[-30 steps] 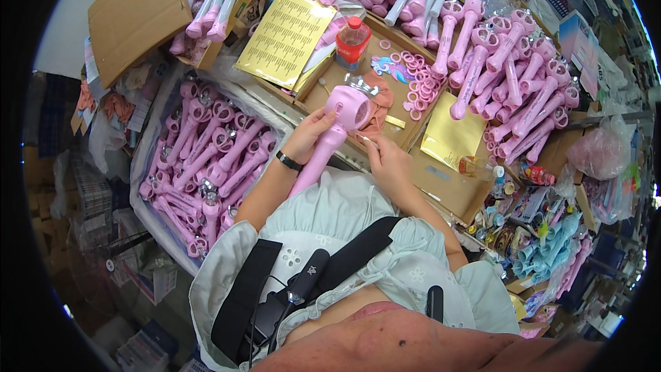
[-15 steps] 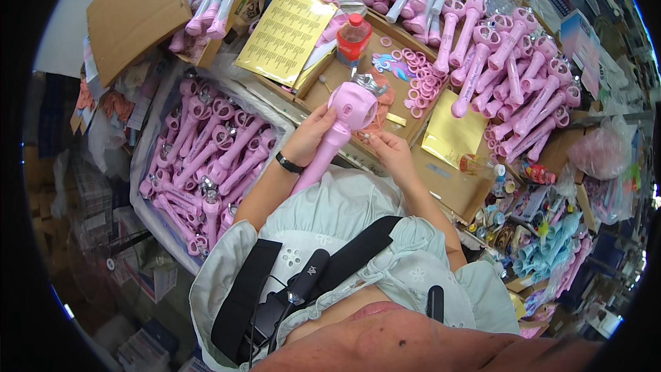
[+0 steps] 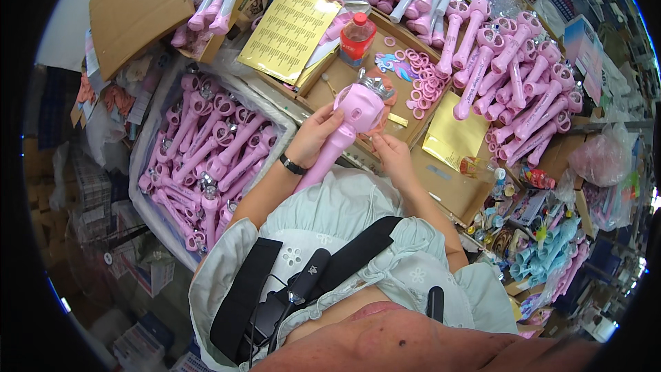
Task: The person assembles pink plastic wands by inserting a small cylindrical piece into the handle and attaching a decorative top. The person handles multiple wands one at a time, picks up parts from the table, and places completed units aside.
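A pink toy wand [image 3: 337, 142] with a round head and a silver crown [image 3: 375, 85] slants up and to the right in front of my body. My left hand [image 3: 313, 139] is wrapped round it just below the head, thumb on the near side. Close to the lower right of the head, my right hand [image 3: 392, 155] is closed in a pinch. Whatever its fingertips hold is too small to make out. Behind the wand lies an orange cloth-like piece [image 3: 387, 102], partly covered by the head.
A lined bin [image 3: 148, 165] of similar wands stands at left. On the cardboard tray [image 3: 451, 189] are pink rings [image 3: 428, 86], yellow label sheets [image 3: 292, 31] and a red-capped bottle [image 3: 357, 40]. More wands [image 3: 513, 83] are heaped at right, beside an open carton [image 3: 141, 10].
The wand's head has turned slightly in my left hand and shifted a little to the right. My right hand has moved slightly down and stays pinched.
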